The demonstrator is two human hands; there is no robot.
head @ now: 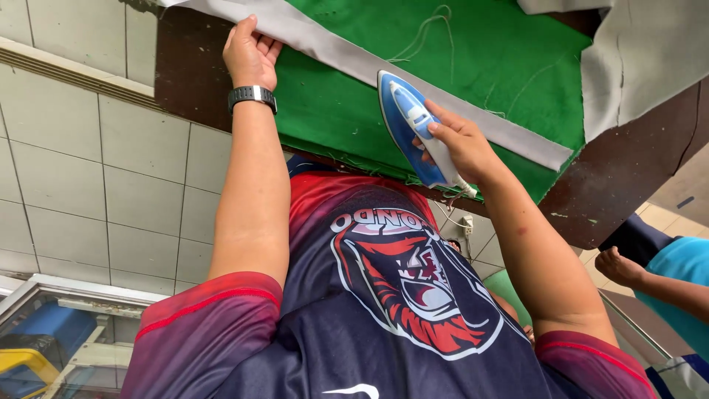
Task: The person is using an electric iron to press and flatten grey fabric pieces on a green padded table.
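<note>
On the left side we see the pale tiled wall (pixel 88 185), and low in the corner a glass case (pixel 52 332) w/ blue and yellow things inside. Next, our left hand (pixel 249 53), w/ a dark wristwatch (pixel 252 96), lies flat w/ fingers together on the long grey fabric strip (pixel 347 60); it presses, it does not clamp. The strip lies diagonal over the green felt cloth (pixel 473 66), which covers the dark brown wooden table (pixel 628 177). In the middle, our right hand (pixel 461 144) is closed tight around the handle of the blue and white electric iron (pixel 413 129); its tip is on the strip, the rest over the green cloth. At far right another person's hand (pixel 617 267) and turquoise sleeve (pixel 683 277) are near the table edge.
</note>
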